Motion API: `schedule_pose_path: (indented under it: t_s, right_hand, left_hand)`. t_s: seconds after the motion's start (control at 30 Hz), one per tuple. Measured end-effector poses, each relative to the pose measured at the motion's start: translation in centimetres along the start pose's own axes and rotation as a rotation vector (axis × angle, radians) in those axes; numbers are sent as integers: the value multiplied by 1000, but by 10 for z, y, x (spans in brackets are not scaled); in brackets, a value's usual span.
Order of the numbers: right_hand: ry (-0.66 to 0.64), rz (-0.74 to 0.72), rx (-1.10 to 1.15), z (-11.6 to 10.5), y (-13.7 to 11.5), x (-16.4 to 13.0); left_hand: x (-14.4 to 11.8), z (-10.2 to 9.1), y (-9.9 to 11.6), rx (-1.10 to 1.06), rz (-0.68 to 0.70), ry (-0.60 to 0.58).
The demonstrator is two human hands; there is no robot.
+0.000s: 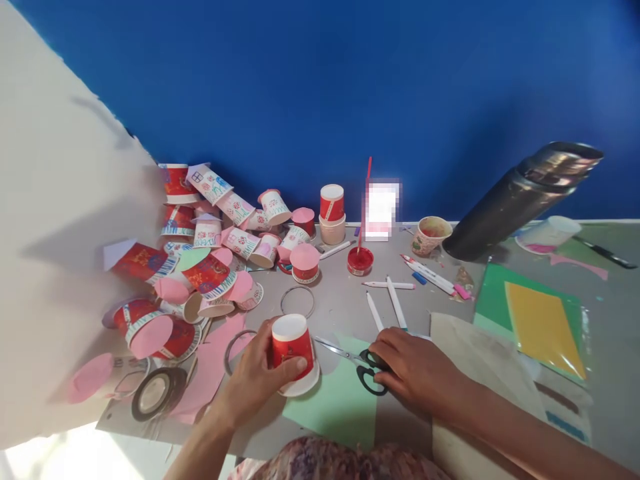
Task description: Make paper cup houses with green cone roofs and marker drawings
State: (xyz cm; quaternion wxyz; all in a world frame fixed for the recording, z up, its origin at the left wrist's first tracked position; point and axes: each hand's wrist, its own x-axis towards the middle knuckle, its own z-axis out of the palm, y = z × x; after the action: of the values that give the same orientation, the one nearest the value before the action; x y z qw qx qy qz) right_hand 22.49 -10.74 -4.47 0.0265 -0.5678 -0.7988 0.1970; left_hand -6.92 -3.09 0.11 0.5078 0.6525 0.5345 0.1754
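The cup (291, 345), at the left of the green paper (345, 403), is gripped by the left hand (257, 370) and could dent if squeezed; the right hand (410, 363) grasps scissors (345, 353), whose points could nick it if pushed. Farther, a knocked stick (369, 168) could tip the red pot (360, 269).

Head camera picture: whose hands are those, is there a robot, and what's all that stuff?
No robot here! These are a person's own two bare hands. The camera sits on their head, looking forward and down, so you see roughly what they see.

The left hand holds a red and white paper cup. The right hand holds black-handled metal scissors, blades pointing toward the cup. Below them lies a pale green paper sheet.

On the grey table there's also a heap of decorated paper cups to the left, slim white markers, and a tall black flask to the right.
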Motion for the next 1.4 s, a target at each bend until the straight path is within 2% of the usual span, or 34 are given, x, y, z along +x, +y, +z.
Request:
schedule_pose_path:
  t_s: [0.13,0.3,0.4,0.57,0.67,0.8,0.87,0.97,1.03,1.1,1.2,1.3,1.4]
  right_hand:
    - [18,10,-27,7,-9,12]
    - [41,31,-54,12,-26,27]
    - [43,44,-96,10,-37,34]
    - [39,60,-91,9,-48,38]
    - [14,59,-40,11,-50,39]
    - [3,-8,30,11,-46,44]
    - [80,-31,69,7,-38,45]
    - [302,33,122,3,-20,42]
    - [451,81,162,4,-8,40]
    - [539,91,193,7,0,39]
    - [586,82,220,11,6,41]
    - [601,81,260,10,7,44]
    - [629,60,308,10,8,46]
  left_hand:
    - [3,6,0,-196,30,-31]
    - [4,-9,-7,-396,77,57]
    - [1,-15,-13,-522,91,63]
    - [0,-6,-15,-767,49,42]
    - [5,2,-11,-945,-2,10]
    - [21,10,3,-1105,-67,-128]
    - [31,16,14,-1121,-59,-182]
    - [48,27,31,-1135,-53,-192]
    - [58,34,40,-1147,-122,-198]
    - [66,41,42,-1161,-210,-224]
    - [75,51,33,-1200,-273,-276]
    - [77,59,18,-1248,-215,-277]
    - [77,64,5,-1217,-237,-278]
